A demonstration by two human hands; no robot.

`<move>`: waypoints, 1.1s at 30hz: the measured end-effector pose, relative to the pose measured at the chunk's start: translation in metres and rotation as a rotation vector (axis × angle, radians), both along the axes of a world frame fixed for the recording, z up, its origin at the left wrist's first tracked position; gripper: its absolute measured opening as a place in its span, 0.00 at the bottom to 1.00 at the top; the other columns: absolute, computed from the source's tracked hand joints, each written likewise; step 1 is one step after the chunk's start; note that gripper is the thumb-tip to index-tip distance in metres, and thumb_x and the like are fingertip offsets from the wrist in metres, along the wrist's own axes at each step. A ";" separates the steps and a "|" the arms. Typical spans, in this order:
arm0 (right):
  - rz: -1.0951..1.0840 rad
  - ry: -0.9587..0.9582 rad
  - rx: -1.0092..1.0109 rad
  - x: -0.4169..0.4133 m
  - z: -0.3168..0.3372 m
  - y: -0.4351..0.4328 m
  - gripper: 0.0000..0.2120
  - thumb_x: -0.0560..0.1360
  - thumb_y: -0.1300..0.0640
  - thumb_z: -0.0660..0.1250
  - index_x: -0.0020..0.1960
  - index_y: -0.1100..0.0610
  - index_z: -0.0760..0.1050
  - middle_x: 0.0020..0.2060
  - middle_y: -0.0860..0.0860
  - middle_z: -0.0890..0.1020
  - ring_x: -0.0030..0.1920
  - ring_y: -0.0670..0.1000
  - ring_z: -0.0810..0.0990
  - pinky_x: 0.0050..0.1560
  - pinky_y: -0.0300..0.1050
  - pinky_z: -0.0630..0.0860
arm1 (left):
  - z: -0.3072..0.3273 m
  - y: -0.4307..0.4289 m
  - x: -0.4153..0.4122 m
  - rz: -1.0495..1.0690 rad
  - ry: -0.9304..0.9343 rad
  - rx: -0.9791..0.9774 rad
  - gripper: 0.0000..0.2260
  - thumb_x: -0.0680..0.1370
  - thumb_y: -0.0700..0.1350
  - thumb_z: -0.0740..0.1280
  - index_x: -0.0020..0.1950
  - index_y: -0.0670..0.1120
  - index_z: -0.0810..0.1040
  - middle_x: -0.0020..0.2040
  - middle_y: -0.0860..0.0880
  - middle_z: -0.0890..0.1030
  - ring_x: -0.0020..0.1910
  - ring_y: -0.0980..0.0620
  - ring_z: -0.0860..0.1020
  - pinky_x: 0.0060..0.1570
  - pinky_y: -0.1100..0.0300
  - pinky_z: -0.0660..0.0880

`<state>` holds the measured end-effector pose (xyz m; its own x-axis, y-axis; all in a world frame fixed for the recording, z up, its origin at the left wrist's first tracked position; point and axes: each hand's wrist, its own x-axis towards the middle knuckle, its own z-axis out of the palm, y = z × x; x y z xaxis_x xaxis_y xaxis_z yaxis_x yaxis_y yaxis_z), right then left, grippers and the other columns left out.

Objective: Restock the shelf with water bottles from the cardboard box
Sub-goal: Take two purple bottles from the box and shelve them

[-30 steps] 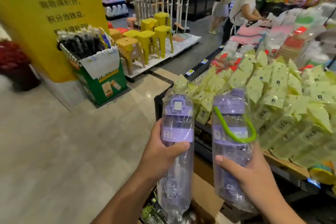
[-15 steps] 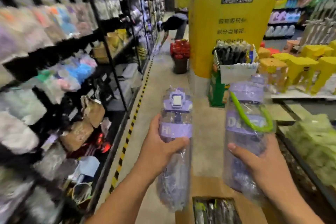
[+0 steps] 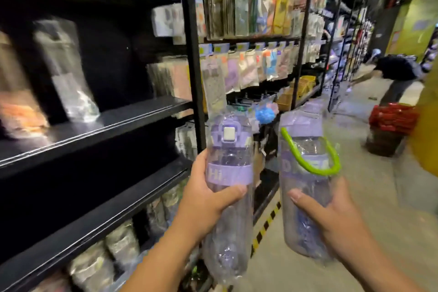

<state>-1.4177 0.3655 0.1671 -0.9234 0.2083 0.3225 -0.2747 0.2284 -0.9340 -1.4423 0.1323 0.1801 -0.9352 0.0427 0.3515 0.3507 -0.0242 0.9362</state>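
While both hands face the black shelf (image 3: 113,123), left hand (image 3: 206,206) grips one purple bottle (image 3: 227,173); right hand (image 3: 331,216) grips another purple bottle (image 3: 305,187), right of the shelf.

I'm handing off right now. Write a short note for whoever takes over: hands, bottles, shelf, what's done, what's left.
Left hand: grip closed around a wrapped purple bottle, upright.
Right hand: grip closed around a second wrapped purple bottle with a green strap.
Black shelf to the left: mostly bare, one wrapped bottle standing on it.
Done: both bottles in hand, facing the shelf.
Left: set both on the shelf. Cardboard box not in view.
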 end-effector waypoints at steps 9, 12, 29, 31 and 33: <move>0.240 0.216 -0.010 -0.086 0.028 -0.192 0.27 0.72 0.44 0.74 0.67 0.40 0.66 0.57 0.25 0.76 0.60 0.28 0.73 0.58 0.26 0.68 | 0.050 -0.192 -0.034 0.188 0.144 -0.003 0.37 0.61 0.51 0.78 0.68 0.57 0.70 0.60 0.56 0.82 0.59 0.53 0.82 0.54 0.57 0.78; 0.281 0.233 -0.049 -0.109 0.035 -0.235 0.26 0.73 0.45 0.75 0.65 0.40 0.67 0.56 0.29 0.78 0.60 0.32 0.75 0.63 0.38 0.69 | 0.062 -0.213 -0.053 0.215 0.167 0.020 0.36 0.60 0.50 0.78 0.67 0.57 0.71 0.59 0.54 0.83 0.59 0.52 0.82 0.55 0.57 0.77; 0.557 0.392 -0.083 -0.309 0.097 -0.273 0.27 0.71 0.46 0.70 0.66 0.44 0.62 0.64 0.38 0.73 0.61 0.31 0.74 0.58 0.28 0.69 | 0.129 -0.225 -0.195 0.518 0.395 -0.132 0.39 0.64 0.50 0.79 0.72 0.55 0.66 0.64 0.54 0.79 0.62 0.54 0.79 0.63 0.50 0.77; 0.586 0.444 -0.024 -0.339 0.099 -0.271 0.37 0.71 0.44 0.71 0.73 0.51 0.58 0.69 0.44 0.71 0.68 0.38 0.71 0.68 0.36 0.68 | 0.132 -0.222 -0.219 0.565 0.399 -0.163 0.40 0.65 0.49 0.79 0.73 0.55 0.64 0.65 0.55 0.78 0.63 0.56 0.79 0.64 0.51 0.76; 0.592 0.464 -0.002 -0.363 0.105 -0.274 0.40 0.72 0.43 0.73 0.75 0.51 0.56 0.71 0.47 0.69 0.71 0.43 0.69 0.73 0.45 0.66 | 0.131 -0.221 -0.240 0.603 0.398 -0.221 0.41 0.68 0.46 0.78 0.75 0.56 0.59 0.68 0.57 0.75 0.64 0.60 0.77 0.65 0.57 0.74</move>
<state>-1.7812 0.0918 0.2724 -0.6505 -0.2801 0.7059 -0.7166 -0.0814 -0.6927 -1.6826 -0.0889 0.3115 -0.6233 -0.3274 0.7102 0.5565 0.4523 0.6969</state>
